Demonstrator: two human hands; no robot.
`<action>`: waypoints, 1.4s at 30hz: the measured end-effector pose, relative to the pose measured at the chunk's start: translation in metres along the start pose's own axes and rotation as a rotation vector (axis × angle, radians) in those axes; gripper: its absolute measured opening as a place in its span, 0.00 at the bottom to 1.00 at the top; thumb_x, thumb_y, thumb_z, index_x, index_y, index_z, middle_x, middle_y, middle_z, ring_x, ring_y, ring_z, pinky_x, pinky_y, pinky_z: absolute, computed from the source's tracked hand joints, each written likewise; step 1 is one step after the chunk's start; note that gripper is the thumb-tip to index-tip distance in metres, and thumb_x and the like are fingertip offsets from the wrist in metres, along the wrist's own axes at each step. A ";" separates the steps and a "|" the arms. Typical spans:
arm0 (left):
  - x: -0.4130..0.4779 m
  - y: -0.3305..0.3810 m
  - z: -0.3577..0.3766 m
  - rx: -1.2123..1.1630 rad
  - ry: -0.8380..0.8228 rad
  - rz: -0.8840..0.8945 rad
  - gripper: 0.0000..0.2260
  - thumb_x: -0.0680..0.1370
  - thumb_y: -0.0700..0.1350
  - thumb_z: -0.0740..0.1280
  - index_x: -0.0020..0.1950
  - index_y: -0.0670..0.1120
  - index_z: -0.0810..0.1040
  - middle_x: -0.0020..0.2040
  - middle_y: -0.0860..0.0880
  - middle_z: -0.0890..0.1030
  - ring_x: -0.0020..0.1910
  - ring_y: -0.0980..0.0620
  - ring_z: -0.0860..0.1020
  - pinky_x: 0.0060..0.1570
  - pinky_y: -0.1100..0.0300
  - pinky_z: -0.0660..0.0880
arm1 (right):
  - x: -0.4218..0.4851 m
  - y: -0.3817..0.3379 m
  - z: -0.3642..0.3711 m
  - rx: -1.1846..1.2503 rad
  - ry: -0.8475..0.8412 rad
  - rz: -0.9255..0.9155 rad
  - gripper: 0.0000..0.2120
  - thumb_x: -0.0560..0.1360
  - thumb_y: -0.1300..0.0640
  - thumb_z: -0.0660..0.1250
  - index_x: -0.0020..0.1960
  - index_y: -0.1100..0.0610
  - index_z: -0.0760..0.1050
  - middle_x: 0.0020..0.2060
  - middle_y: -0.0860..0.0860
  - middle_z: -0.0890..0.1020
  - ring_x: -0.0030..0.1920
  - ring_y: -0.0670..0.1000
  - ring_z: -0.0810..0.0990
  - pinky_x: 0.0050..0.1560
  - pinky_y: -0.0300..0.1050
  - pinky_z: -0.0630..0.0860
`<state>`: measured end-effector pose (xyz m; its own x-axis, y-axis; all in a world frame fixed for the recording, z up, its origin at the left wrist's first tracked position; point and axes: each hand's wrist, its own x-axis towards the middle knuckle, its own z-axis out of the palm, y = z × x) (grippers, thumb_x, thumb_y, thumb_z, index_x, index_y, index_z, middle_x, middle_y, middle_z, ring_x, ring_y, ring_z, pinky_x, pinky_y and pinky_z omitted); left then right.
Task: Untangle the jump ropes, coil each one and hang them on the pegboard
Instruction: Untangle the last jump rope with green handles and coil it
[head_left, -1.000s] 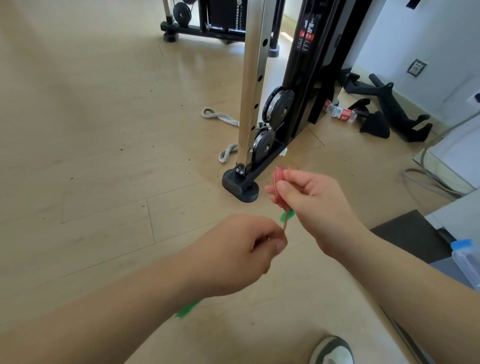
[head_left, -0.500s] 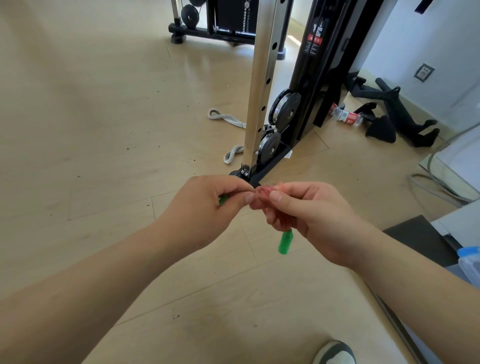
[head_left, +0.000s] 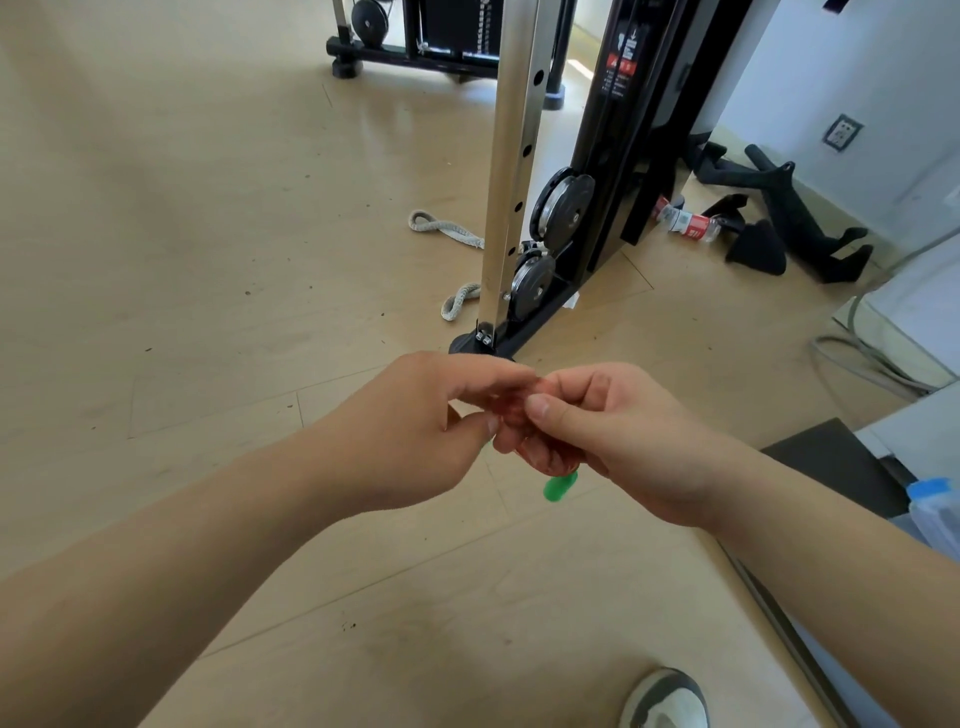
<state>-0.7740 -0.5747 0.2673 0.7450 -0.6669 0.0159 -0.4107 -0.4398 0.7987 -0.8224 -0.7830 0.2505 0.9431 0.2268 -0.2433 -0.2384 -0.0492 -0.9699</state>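
Two hands (head_left: 410, 431) (head_left: 628, 441) — one rope (head_left: 543, 453), one shoe (head_left: 667, 699)

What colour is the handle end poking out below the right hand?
The handle end is bright green; the head view shows it.

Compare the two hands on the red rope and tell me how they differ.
The right hand wraps curled fingers round the red rope, thumb across the top; the left hand only pinches its edge with fingertips. A green handle sticks out beneath the right hand, none beneath the left hand. Both are bare and meet above the wooden floor.
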 end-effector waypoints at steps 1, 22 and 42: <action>0.000 0.002 -0.002 -0.032 -0.026 0.009 0.25 0.80 0.34 0.67 0.59 0.66 0.79 0.49 0.57 0.86 0.53 0.62 0.83 0.49 0.56 0.80 | 0.000 0.000 0.000 0.001 -0.010 0.001 0.13 0.80 0.58 0.64 0.52 0.68 0.81 0.38 0.56 0.84 0.37 0.50 0.76 0.38 0.42 0.72; 0.003 -0.004 -0.001 0.056 0.102 -0.019 0.06 0.78 0.43 0.72 0.50 0.53 0.78 0.42 0.56 0.84 0.41 0.57 0.83 0.43 0.54 0.81 | 0.012 -0.003 0.009 -0.040 0.274 -0.017 0.12 0.72 0.51 0.68 0.42 0.59 0.84 0.45 0.48 0.78 0.44 0.53 0.78 0.46 0.52 0.74; 0.006 -0.009 0.003 -0.143 0.168 -0.056 0.07 0.79 0.40 0.71 0.47 0.50 0.75 0.40 0.48 0.84 0.38 0.49 0.85 0.41 0.43 0.82 | -0.005 -0.015 0.008 -0.030 0.245 -0.135 0.10 0.73 0.57 0.75 0.54 0.58 0.86 0.46 0.57 0.88 0.49 0.56 0.87 0.53 0.53 0.83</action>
<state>-0.7679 -0.5767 0.2586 0.8465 -0.5291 0.0589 -0.2962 -0.3761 0.8780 -0.8250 -0.7758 0.2658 0.9947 -0.0084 -0.1027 -0.1030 -0.0638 -0.9926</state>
